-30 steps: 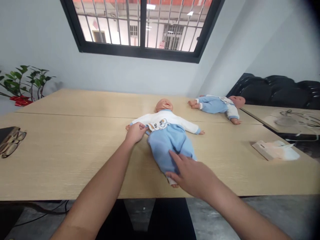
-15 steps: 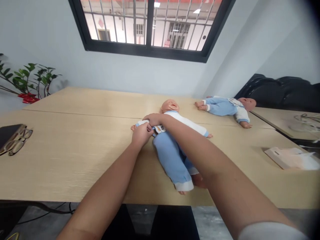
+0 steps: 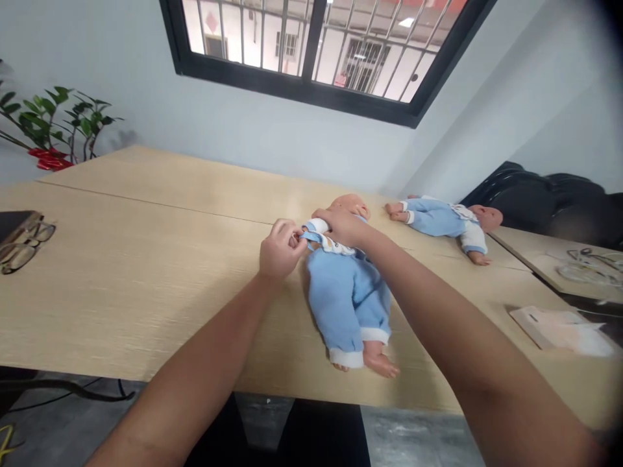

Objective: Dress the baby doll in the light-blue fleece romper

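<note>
A baby doll [image 3: 335,298] in a white top and blue trousers lies on its back on the wooden table, its bare feet towards me. My left hand [image 3: 281,250] is closed at the doll's side, fingertips pinching a blue edge of its clothing [image 3: 311,239]. Something reddish shows between those fingers, possibly the doll's hand. My right hand [image 3: 343,227] lies across the doll's upper body, fingers curled over the white sleeve [image 3: 317,225]. It hides much of the chest. A printed white band shows at the waist below it.
A second, similarly dressed doll [image 3: 438,217] lies at the back right. Eyeglasses [image 3: 24,246] rest by a dark object at the left edge. An open box of tissues [image 3: 559,331] is at the right, with tangled cables [image 3: 588,266] beyond. A plant [image 3: 53,123] stands back left.
The doll's body has turned straighter, its legs more side by side. My right hand has shifted right onto its upper body. The left hand has moved slightly apart from it. The view has tilted.
</note>
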Motion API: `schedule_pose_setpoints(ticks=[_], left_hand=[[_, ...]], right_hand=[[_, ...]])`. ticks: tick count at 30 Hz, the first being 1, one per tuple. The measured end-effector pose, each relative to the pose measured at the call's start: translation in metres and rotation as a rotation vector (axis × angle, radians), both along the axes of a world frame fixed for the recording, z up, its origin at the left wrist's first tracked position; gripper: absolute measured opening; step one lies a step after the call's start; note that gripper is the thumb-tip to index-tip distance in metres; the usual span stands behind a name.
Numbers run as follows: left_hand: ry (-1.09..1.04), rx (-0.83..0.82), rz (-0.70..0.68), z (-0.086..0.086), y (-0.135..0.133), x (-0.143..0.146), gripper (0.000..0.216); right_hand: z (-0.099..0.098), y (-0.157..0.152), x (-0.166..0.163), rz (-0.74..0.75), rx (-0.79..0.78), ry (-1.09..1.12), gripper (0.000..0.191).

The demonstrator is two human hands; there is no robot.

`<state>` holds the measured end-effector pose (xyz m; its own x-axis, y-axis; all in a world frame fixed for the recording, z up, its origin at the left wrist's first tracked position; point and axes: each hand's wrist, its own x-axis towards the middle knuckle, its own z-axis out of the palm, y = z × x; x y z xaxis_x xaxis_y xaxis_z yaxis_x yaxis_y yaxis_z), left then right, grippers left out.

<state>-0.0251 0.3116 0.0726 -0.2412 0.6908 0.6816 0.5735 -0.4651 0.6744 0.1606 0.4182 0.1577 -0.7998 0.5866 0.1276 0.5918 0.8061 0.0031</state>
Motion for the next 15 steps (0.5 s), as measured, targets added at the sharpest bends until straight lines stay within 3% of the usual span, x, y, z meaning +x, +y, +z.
schedule_pose_setpoints(ticks=[3, 9, 15], left_hand=[[-0.038, -0.002, -0.052, -0.002, 0.000, -0.002, 0.005], [-0.055, -0.197, -0.132, -0.007, 0.003, -0.005, 0.011], [-0.059, -0.207, -0.141, -0.004, 0.005, -0.005, 0.011]], right_hand=[[0.003, -0.007, 0.015, 0.040, -0.030, -0.002, 0.036], [0.003, -0.009, 0.037, 0.021, -0.038, 0.157, 0.046], [0.007, -0.028, 0.020, 0.061, -0.023, -0.021, 0.032]])
